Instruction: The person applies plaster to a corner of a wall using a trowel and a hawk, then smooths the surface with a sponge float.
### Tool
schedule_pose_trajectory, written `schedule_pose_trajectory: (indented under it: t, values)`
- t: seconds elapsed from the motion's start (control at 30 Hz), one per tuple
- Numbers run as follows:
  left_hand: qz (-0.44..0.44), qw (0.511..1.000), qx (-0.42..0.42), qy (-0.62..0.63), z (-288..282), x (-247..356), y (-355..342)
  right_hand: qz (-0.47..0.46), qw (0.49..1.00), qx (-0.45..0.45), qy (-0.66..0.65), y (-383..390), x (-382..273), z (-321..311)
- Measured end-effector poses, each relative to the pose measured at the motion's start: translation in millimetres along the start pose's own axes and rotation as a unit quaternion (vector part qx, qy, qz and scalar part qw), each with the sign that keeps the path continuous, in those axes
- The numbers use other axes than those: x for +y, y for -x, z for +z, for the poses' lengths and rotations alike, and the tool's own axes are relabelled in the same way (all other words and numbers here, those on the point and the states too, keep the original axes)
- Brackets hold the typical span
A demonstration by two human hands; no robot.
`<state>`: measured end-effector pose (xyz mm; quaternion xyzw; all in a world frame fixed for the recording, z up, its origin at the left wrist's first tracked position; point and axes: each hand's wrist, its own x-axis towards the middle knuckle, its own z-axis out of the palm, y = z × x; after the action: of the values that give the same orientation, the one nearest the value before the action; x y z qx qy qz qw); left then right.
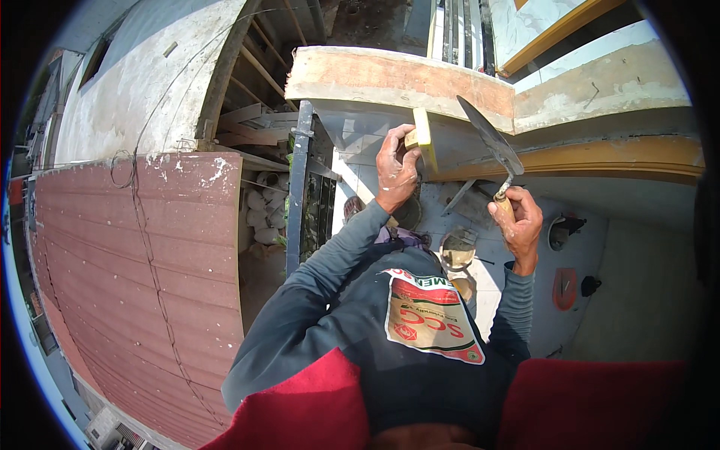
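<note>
My left hand [397,169] grips a yellow, flat hand board [423,135], held upright just below the front edge of a rough wood-and-plaster ledge [397,75]. My right hand [517,225] is closed round the wooden handle of a metal trowel [491,135], whose long pointed blade reaches up and left to the ledge. Both hands have pale dust or mortar on them, and the board is to the left of the blade.
A red corrugated roof [127,277] with loose wires fills the left. A dark metal post [296,195] stands beside me. Below are a bucket [459,247] and a red tool [564,289] on the tiled floor [480,300]. An orange wooden beam [570,161] runs under the ledge.
</note>
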<state>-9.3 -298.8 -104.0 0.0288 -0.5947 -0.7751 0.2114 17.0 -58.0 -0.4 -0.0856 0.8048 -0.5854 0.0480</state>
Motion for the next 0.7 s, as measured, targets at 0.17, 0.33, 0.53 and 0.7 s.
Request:
schedule_pose_trajectory:
  t: [0.17, 0.33, 0.53, 0.7]
  values:
    - [-0.069, 0.987, 0.107, 0.094, -52.4, 15.3, 11.7, -0.089, 0.985, -0.042, 0.140, -14.4, 7.2, 22.1]
    - [-0.050, 0.958, 0.186, 0.214, -113.5, 19.1, 13.2, -0.193, 0.948, -0.127, 0.218, -41.4, 9.1, 72.8]
    - [-0.063, 0.937, 0.232, 0.253, -156.1, 27.8, 8.0, -0.212, 0.934, -0.178, 0.227, -68.4, 5.5, 144.2]
    - [-0.076, 0.928, 0.215, 0.295, -172.7, 18.0, 7.2, -0.211, 0.918, -0.215, 0.259, -90.4, -1.6, 167.1]
